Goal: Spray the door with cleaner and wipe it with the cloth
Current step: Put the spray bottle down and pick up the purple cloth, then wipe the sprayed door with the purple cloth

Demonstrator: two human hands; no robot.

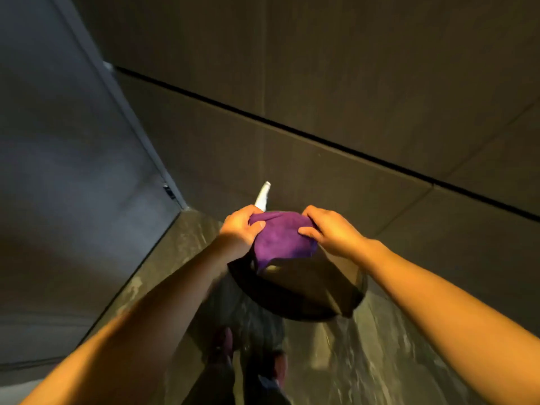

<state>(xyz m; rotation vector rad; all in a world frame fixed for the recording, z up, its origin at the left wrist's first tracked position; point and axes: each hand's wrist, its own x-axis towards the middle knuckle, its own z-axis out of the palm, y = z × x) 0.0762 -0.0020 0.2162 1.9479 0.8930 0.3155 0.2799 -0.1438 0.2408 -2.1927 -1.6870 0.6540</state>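
- Dim, warm lighting covered a narrow corner: dark matte wall panels [380, 83] ahead, split by a thin black groove, and a glossy, streaked stone floor [380, 361] below.
- At the left stood a smooth grey-blue panel with a pale edge strip, which I took to be the door [58, 171]; its surface looked flat and satin, with no droplets or wipe marks that I could make out.
- My left hand [239, 229] gripped the purple cloth [280, 241] at its left side, fingers closed on the fabric.
- My right hand [327, 229] pinched the same cloth at its right side, thumb pressed into it.
- The cloth appeared soft, napped and bunched into a rounded mound, held between both hands above a dark round bucket [306, 299], well apart from the door.
- A slim white nozzle [263, 195] projected past my left hand; I judged it the cleaner bottle, though its body was hidden.
- Assessment: preparation stage only. Spraying and wiping both appeared outstanding.
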